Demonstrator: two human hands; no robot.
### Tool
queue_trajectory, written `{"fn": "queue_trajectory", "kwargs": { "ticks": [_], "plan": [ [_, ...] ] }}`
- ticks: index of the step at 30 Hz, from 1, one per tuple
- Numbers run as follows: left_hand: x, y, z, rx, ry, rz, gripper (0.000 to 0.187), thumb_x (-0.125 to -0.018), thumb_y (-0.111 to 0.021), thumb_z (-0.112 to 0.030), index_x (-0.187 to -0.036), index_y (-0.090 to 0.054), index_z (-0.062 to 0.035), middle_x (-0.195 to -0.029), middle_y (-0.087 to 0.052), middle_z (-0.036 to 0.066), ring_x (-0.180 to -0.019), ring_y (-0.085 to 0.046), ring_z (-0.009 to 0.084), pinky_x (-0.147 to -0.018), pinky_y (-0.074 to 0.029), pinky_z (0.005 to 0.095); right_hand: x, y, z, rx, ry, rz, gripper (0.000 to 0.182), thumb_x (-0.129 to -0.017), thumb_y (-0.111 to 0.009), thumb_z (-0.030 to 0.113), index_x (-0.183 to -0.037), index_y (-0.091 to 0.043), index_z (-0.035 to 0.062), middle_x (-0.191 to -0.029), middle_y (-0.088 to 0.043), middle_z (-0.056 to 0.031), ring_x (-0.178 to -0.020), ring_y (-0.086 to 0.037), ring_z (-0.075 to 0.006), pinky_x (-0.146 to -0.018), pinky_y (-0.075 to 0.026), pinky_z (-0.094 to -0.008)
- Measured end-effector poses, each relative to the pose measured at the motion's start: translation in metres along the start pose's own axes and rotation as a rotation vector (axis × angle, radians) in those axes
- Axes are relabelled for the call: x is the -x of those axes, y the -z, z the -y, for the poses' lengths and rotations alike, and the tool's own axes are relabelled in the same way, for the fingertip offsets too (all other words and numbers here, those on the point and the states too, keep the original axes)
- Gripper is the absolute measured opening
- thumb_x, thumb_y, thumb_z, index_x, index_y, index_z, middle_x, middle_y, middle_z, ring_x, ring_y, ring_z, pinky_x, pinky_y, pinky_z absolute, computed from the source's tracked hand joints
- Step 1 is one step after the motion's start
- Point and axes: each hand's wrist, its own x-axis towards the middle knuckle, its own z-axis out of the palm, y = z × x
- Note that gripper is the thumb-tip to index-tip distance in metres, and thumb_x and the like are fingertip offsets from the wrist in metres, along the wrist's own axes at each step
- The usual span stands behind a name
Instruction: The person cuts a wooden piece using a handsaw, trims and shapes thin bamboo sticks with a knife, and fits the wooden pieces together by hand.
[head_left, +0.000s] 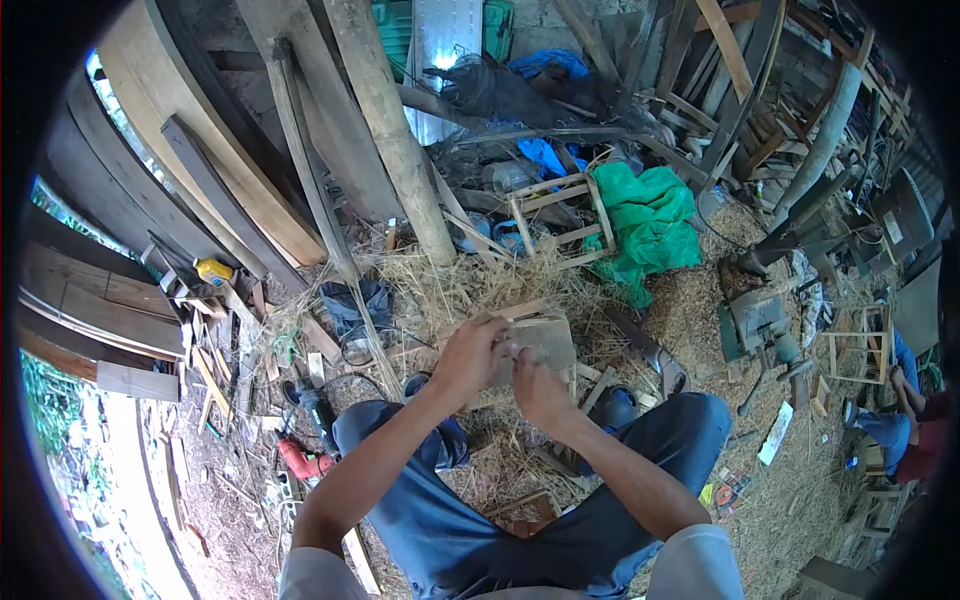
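Note:
My left hand [478,352] and my right hand [540,388] come together between my knees, fingers closed and nearly touching. Something small and pale shows between the fingertips, too small to name. Just beneath and beyond them is a light wooden piece with a flat board top [548,338], partly covered by my hands. Whether either hand touches this board cannot be told. A hand saw [660,362] lies on the ground to the right of it.
A red power tool [300,458] and a dark one [318,412] lie by my left knee. Ahead are a small wooden frame [555,205] and green cloth [648,225]. Planks [200,140] lean at left. A metal machine [760,325] and another person [915,430] are at right.

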Motion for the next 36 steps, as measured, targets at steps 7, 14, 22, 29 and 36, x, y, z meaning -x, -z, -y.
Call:
{"fn": "queue_trajectory", "kwargs": {
  "ticks": [7,14,22,29,36],
  "plan": [
    [0.007,0.001,0.001,-0.032,0.060,0.039,0.014,-0.077,-0.065,-0.005,-0.088,-0.065,0.0030,-0.086,-0.064,0.019,-0.076,-0.062,0.0358,-0.069,-0.050,0.0398,-0.005,-0.009,-0.005,-0.204,0.038,0.078,0.026,-0.092,-0.041,0.015,-0.101,-0.053,-0.0060,-0.083,-0.063,-0.0275,-0.074,-0.063,-0.0425,-0.067,-0.051,-0.0497],
    [0.008,-0.002,0.005,-0.041,-0.038,0.075,0.013,-0.078,-0.062,-0.003,-0.088,-0.065,0.0032,-0.085,-0.062,0.020,-0.078,-0.061,0.0374,-0.069,-0.049,0.0406,-0.007,-0.020,-0.019,0.104,0.305,0.133,0.027,-0.092,-0.041,0.012,-0.101,-0.052,-0.0116,-0.076,-0.060,-0.0245,-0.073,-0.063,-0.0417,-0.060,-0.052,-0.0459],
    [0.005,-0.004,0.007,-0.022,-0.086,0.058,0.011,-0.078,-0.060,-0.001,-0.087,-0.063,0.0040,-0.083,-0.061,0.019,-0.077,-0.059,0.0384,-0.068,-0.048,0.0413,-0.011,-0.046,-0.035,0.087,0.176,0.038,0.022,-0.088,-0.047,0.009,-0.096,-0.055,-0.0090,-0.079,-0.060,-0.0221,-0.066,-0.061,-0.0367,-0.053,-0.048,-0.0431],
    [-0.002,-0.002,0.008,-0.054,-0.047,0.154,0.014,-0.080,-0.056,-0.004,-0.091,-0.062,0.0018,-0.090,-0.061,0.019,-0.081,-0.059,0.0396,-0.073,-0.049,0.0446,-0.004,-0.066,-0.032,0.101,-0.001,0.048,0.020,-0.086,-0.047,0.009,-0.088,-0.058,-0.0083,-0.085,-0.060,-0.0236,-0.070,-0.062,-0.0369,-0.057,-0.049,-0.0439],
    [-0.001,0.000,0.000,-0.020,-0.079,0.100,0.008,-0.079,-0.059,-0.004,-0.081,-0.060,0.0045,-0.079,-0.059,0.021,-0.075,-0.058,0.0384,-0.067,-0.047,0.0432,-0.015,-0.079,-0.058,0.204,0.294,0.106,0.023,-0.083,-0.050,0.007,-0.098,-0.059,-0.0079,-0.088,-0.062,-0.0237,-0.074,-0.063,-0.0385,-0.062,-0.050,-0.0452]
  ]
}}
